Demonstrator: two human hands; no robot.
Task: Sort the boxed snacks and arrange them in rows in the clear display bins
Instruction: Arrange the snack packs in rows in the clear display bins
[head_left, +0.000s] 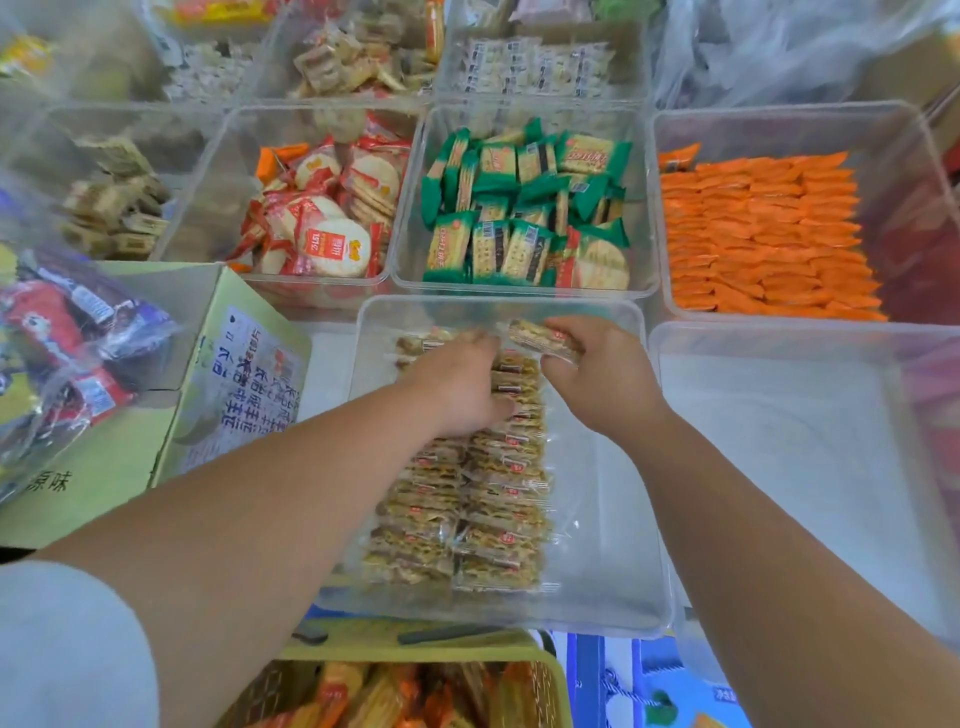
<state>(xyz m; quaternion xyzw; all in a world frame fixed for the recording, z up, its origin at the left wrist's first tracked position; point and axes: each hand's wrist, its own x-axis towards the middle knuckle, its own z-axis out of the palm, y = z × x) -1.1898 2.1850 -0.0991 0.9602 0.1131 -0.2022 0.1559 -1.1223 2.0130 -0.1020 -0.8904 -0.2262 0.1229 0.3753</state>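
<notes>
Left hand (457, 384): reaches into the centre bin (623, 582), palm down over the far end of the left row. The fingers are bent down onto the packets; whether they grip one cannot be told.

Right hand (605, 382): pinches one clear-wrapped snack packet (540, 338) between thumb and fingers. The packet is held just above the far end of the right row, at 12 o'clock in the bin.

Task items: two rows of packets (467, 519) lie side by side in the centre bin, overlapping one another. They run from 6 o'clock toward 12 o'clock and keep to the left half of the bin. The two rows touch along their length.

Surroundings, taken from the centre bin:
- At 9 o'clock, farthest left, a clear bag of mixed snacks (62, 353) rests on an open green carton (234, 374) printed with dark text. The carton stands just beside the bin.
- At 11 o'clock, a clear bin of round crackers (317, 228) in red-and-white wrappers, loosely heaped.
- At 12 o'clock, a clear bin of green-wrapped crackers (524, 208), partly stood on edge, touching the centre bin's far rim.
- At 1 o'clock, a clear bin of orange packets (763, 234), laid in close rows.
- At 3 o'clock, another clear bin (805, 441), just beside the centre bin.
- At 6 o'clock, a yellow-green basket (558, 691) with orange and yellow packets in it, partly under the centre bin's near edge.

Further bins along the top of the view are blurred.
</notes>
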